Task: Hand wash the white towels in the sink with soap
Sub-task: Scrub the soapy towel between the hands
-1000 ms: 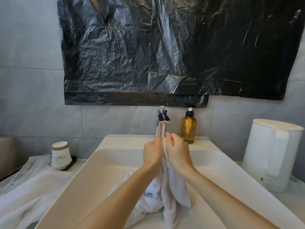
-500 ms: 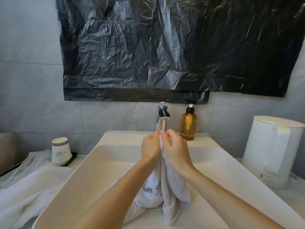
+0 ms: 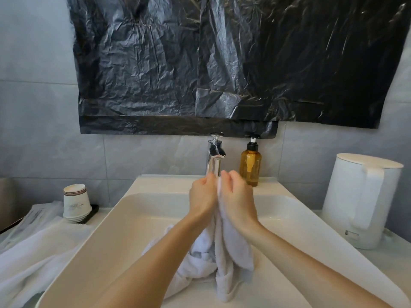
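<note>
A wet white towel (image 3: pixel 224 261) hangs over the white sink (image 3: pixel 124 218), its lower end bunched on the basin floor. My left hand (image 3: pixel 203 195) and my right hand (image 3: pixel 236 196) grip its top edge between them, knuckles close together, just in front of the chrome tap (image 3: pixel 214 155). An amber soap pump bottle (image 3: pixel 250 164) stands on the sink's back ledge, right of the tap. No water stream is visible from the tap.
More white cloth (image 3: pixel 33 258) lies on the counter left of the sink, beside a stack of paper cups (image 3: pixel 75 202). A white electric kettle (image 3: pixel 361 200) stands on the right. Black plastic sheeting (image 3: pixel 222 63) covers the wall above.
Both hands shifted slightly against each other on the towel's top edge, fingers curling more. The camera tilted a little, so the scene sits higher in view.
</note>
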{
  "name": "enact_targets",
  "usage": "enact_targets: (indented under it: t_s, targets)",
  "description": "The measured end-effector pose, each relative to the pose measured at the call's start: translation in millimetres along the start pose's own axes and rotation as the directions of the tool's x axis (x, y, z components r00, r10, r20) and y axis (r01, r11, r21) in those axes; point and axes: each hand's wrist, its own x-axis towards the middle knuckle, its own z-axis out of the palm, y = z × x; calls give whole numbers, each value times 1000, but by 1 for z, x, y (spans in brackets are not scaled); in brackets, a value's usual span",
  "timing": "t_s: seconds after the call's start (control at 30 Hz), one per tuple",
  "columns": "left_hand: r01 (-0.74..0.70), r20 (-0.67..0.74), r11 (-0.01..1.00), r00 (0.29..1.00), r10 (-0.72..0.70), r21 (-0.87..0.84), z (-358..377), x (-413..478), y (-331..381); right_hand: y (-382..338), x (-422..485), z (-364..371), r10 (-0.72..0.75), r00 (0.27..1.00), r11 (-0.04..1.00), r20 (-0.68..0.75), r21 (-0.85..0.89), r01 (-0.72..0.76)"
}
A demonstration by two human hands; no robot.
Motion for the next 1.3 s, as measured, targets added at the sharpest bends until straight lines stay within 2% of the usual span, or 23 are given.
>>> enact_targets:
  t_s: [0.07, 0.17, 0.3, 0.33, 0.4, 0.43, 0.47, 0.53, 0.6, 0.7, 0.73, 0.8, 0.87, 0.97, 1.0, 1.07, 1.13, 1.23, 1.3]
  targets:
    - [-23, 17, 1000, 1000, 23, -1, -1, 2, -3, 2, 1, -1, 1, 999, 1000, 50, 2, -1]
    - [-52, 136, 999, 989, 53, -10, 6, -8, -3, 5, 22, -6, 154, 986, 988, -70, 3, -154]
    - [3, 31, 1000, 1000, -3, -2, 0, 2, -1, -1, 0, -2, -23, 1000, 1000, 11, 1, 23]
    - [4, 57, 1000, 998, -3, -15, -2, 2, -2, -1, 2, -3, -23, 1000, 1000, 14, -4, 24]
    - [-16, 171, 999, 985, 21, -34, 0, -4, -3, 1, 18, -7, 85, 995, 996, -59, 9, -85]
    - [-35, 199, 999, 979, 41, -34, 2, -8, -2, 1, 21, -8, 135, 986, 991, -95, 13, -135]
    - [-40, 184, 999, 982, 44, -29, 3, -7, -1, 1, 17, -7, 125, 986, 992, -107, 24, -123]
    - [-8, 68, 1000, 998, 10, -28, 0, -1, 4, -3, 2, -2, -18, 998, 999, -62, 46, 20]
    - [23, 35, 999, 999, -22, -47, -4, 3, 3, -5, -3, -3, -76, 997, 996, -7, 45, 76]
    - [20, 208, 999, 978, -10, -48, 2, -8, 2, 0, 20, -8, 108, 989, 994, -99, 32, -105]
    - [19, 206, 999, 978, -10, -42, 5, -9, 1, 1, 19, -8, 115, 987, 993, -113, 34, -112]
    - [48, 99, 998, 994, -45, -33, 2, -3, 4, 0, 5, -3, -2, 998, 999, -61, 47, 5]
    - [47, 71, 997, 997, -43, -53, -2, 0, 1, 0, -3, -1, -61, 998, 997, 5, 53, 61]
    - [-1, 185, 999, 983, 8, -38, 4, -10, -5, 3, 19, -7, 90, 995, 995, -45, 37, -88]
    - [-19, 181, 999, 983, 24, -29, 6, -11, -5, 4, 21, -7, 109, 991, 994, -72, 20, -108]
    - [-2, 92, 1000, 996, 5, -30, 6, -7, 0, 3, 10, -4, 19, 998, 1000, -54, 1, -19]
    - [25, 72, 998, 997, -21, -62, 2, -3, 0, 2, 1, -3, -53, 999, 999, 14, -1, 53]
    - [1, 216, 998, 976, 14, -70, 5, -16, 2, 7, 24, -13, 91, 995, 996, -32, 7, -91]
    - [3, 201, 999, 980, 7, -54, 10, -17, 4, 8, 22, -14, 101, 993, 995, -61, 4, -101]
